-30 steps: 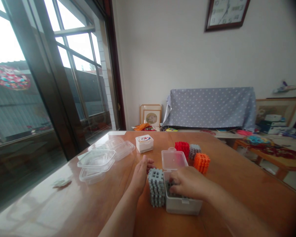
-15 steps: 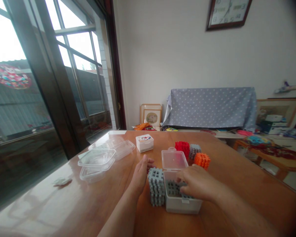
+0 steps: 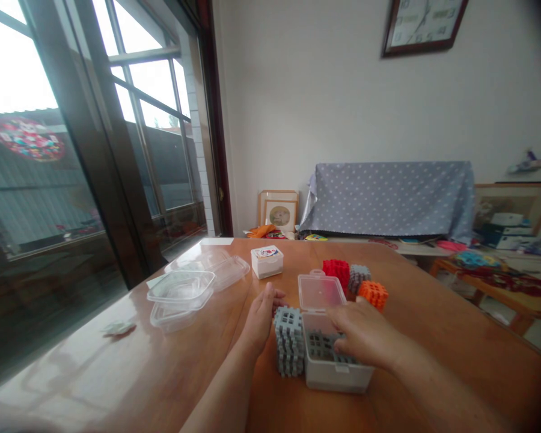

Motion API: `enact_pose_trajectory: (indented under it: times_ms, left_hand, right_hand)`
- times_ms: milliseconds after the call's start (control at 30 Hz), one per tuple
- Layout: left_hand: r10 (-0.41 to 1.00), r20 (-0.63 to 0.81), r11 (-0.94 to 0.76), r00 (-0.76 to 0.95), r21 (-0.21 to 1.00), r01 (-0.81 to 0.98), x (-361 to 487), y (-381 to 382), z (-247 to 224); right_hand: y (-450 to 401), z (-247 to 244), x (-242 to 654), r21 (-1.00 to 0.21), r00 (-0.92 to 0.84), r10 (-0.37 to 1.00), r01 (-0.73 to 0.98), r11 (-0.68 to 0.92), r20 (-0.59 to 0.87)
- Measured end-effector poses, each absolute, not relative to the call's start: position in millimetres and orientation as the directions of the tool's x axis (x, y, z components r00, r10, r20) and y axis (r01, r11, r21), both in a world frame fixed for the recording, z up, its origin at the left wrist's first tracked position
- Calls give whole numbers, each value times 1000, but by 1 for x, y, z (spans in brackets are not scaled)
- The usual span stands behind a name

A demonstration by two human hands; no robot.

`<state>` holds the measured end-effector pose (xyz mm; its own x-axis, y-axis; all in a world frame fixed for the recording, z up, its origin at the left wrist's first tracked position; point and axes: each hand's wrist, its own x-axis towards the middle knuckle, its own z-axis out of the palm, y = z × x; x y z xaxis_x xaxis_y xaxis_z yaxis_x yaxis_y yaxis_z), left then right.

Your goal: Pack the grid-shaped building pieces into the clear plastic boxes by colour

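Observation:
A clear plastic box (image 3: pixel 338 377) stands on the table in front of me, its lid (image 3: pixel 321 293) swung back. Inside lie grey latticed plastic pieces (image 3: pixel 318 343). My right hand (image 3: pixel 360 328) hangs over the box's right side, with index finger and thumb apart and nothing visible between them; its other fingers are hidden. Left of the box rises a stack of grey interlocking plastic pieces (image 3: pixel 290 343). My left hand (image 3: pixel 262 313) rests beside that stack's far left corner, fingers stretched out and partly hidden behind it.
Behind the box are red (image 3: pixel 336 273), grey (image 3: pixel 359 276) and orange (image 3: pixel 373 294) stacks of similar pieces. A closed white box (image 3: pixel 267 263) stands farther back. Clear containers (image 3: pixel 180 297) and a small crumpled item (image 3: pixel 118 328) lie on the left of the wooden table (image 3: pixel 184 373).
My right hand has lifted slightly, and its index finger now reaches toward the lid's hinge. My left hand stays beside the grey stack. The whole view has shifted a little.

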<state>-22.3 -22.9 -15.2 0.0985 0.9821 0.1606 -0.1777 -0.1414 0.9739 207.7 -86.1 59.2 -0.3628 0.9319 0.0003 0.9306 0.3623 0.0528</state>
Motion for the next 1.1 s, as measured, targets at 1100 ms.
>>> enact_pose_trajectory:
  times_ms: [1100]
  left_hand:
    - [967,235,-217,97,961,-169,-22,-32,-7]
  right_hand:
    - [-87,98,151,-271,-519,833,788,553,193]
